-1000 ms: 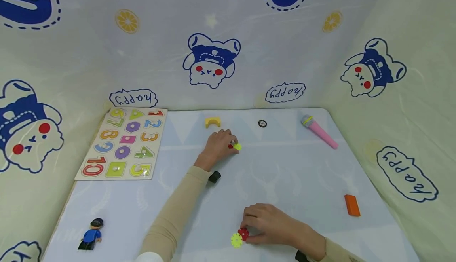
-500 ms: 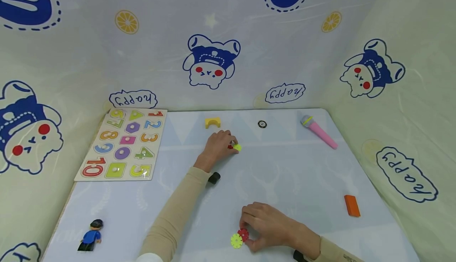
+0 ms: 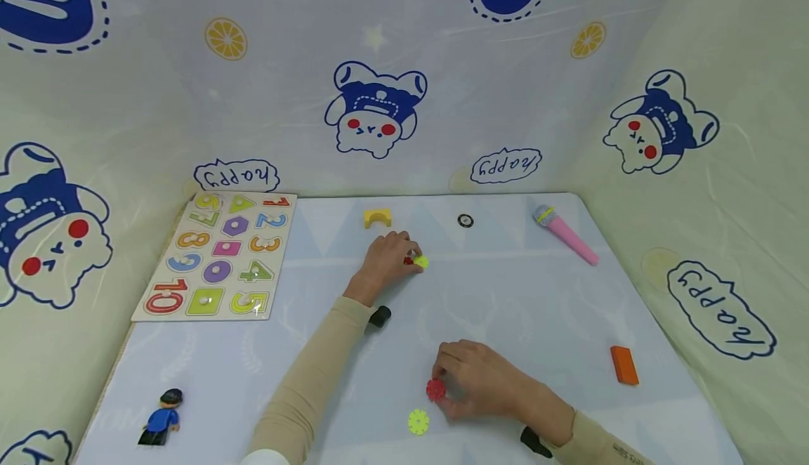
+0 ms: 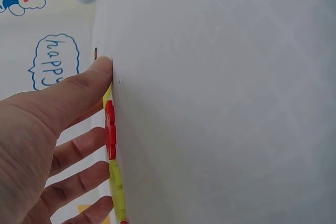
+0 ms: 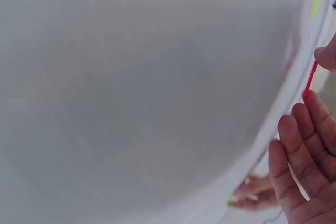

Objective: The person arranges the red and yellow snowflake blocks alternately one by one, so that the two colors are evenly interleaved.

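Observation:
In the head view my right hand pinches a red notched disc by its edges, between thumb and forefinger. The right wrist view has that red disc edge-on, a little above the tabletop. Just below it in the head view, a yellow-green notched disc lies flat. Farther back, my left hand holds a yellow-green disc between thumb and fingers. Up close in the left wrist view, a red disc and another yellow-green disc lie in a row under the curved fingers, partly hidden.
A number puzzle board lies at the back left, a toy figure at the front left. Along the back are a yellow arch block, a small black ring and a pink toy microphone. An orange block sits at right.
My right hand has drawn the red disc away from the yellow-green disc beside it, moving slightly toward the back. My left hand has stayed in place.

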`<state>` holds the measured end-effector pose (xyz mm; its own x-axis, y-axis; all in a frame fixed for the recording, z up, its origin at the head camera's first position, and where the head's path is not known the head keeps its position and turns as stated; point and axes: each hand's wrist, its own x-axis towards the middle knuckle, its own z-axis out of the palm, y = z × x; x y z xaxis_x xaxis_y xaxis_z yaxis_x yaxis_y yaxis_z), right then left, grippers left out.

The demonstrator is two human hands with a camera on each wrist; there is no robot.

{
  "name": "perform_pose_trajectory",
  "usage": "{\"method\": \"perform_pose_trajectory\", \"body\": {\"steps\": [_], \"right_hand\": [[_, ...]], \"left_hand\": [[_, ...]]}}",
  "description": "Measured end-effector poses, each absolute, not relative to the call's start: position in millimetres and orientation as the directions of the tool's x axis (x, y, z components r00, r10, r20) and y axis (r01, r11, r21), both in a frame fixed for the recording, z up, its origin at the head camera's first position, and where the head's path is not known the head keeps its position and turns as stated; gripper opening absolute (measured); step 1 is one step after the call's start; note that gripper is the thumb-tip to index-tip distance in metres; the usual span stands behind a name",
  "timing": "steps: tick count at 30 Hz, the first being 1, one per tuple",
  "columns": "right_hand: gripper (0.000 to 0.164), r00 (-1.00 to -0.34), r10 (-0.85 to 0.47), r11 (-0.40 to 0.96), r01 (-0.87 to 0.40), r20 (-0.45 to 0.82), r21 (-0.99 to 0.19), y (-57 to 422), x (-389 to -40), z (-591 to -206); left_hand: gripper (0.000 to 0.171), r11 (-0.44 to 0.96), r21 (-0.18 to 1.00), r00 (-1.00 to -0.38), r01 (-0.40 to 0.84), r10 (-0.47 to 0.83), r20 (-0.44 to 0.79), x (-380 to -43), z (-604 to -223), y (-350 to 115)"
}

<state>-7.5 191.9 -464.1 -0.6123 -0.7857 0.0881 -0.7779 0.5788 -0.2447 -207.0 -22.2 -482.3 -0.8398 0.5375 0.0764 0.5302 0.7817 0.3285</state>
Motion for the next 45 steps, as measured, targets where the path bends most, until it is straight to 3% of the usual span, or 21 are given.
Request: {"method": "perform_pose_trajectory", "body": {"steps": [6,13,18,26,34,45], "right_hand": [[0.031,-0.653,-0.741,0.609,-0.752,0.157,-0.252,197.9,-20.1,-453.8],[0.031,-0.724,-0.681,0.687,-0.685,0.115,-0.245,206.2,-42.1,-449.0],[0.029,-0.809,-0.580,0.779,-0.585,0.095,-0.228,215.8,-81.3,-450.9],[0.029,-0.916,-0.400,0.860,-0.383,0.022,-0.336,221.5,-153.0,-456.2],[0.027,-0.934,-0.357,0.885,-0.329,-0.025,-0.328,214.9,-192.2,-459.8],[0.025,-0.920,-0.387,0.869,-0.344,-0.056,-0.355,208.2,-199.0,-465.2]], "left_hand": [[0.037,0.772,0.332,-0.835,0.542,0.539,0.108,-207.2,-481.4,-22.7],[0.036,0.770,0.335,-0.835,0.542,0.537,0.116,-208.3,-481.4,-22.7],[0.036,0.776,0.333,-0.839,0.535,0.536,0.099,-208.4,-481.8,-22.2],[0.035,0.772,0.356,-0.840,0.527,0.536,0.080,-207.3,-483.9,-20.0],[0.036,0.781,0.346,-0.845,0.520,0.530,0.074,-206.4,-481.4,-19.6],[0.035,0.782,0.347,-0.847,0.517,0.526,0.076,-206.0,-480.8,-20.7]]}}
